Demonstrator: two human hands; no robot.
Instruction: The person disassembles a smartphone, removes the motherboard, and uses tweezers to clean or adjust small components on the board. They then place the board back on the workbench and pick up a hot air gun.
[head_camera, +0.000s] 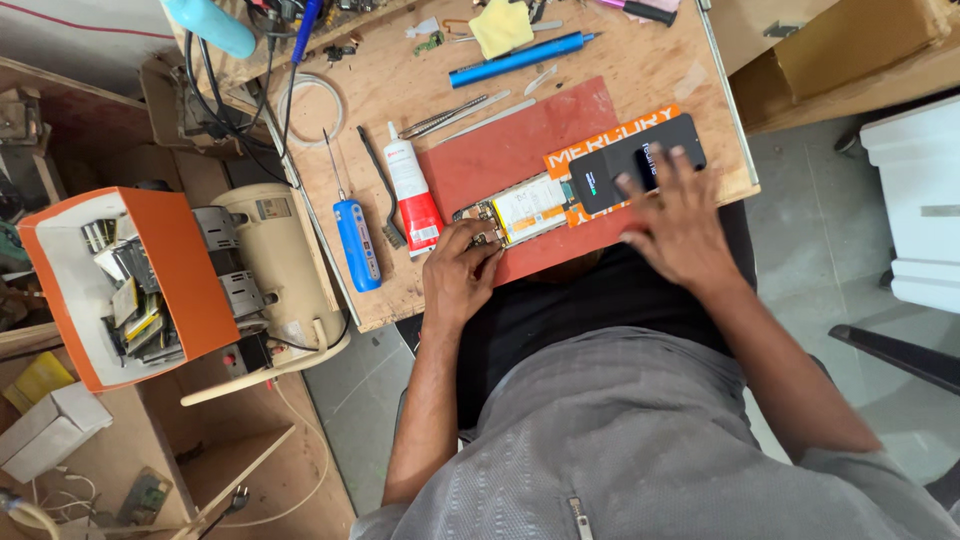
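Observation:
An opened phone body (525, 208) with its battery showing lies on a red mat (520, 150) on the wooden bench. My left hand (460, 275) rests at the phone's near end, fingertips touching its lower corner. My right hand (680, 215) lies flat with spread fingers on a black phone screen panel (625, 165), which sits across an orange strip beside the phone body.
Left of the mat stand a white glue tube with red label (412, 190), a blue screwdriver (356, 240), a brush (380, 200), tweezers (445, 117) and a blue pen tool (520, 58). An orange box of parts (130, 285) sits lower left. The bench edge (735, 110) runs at right.

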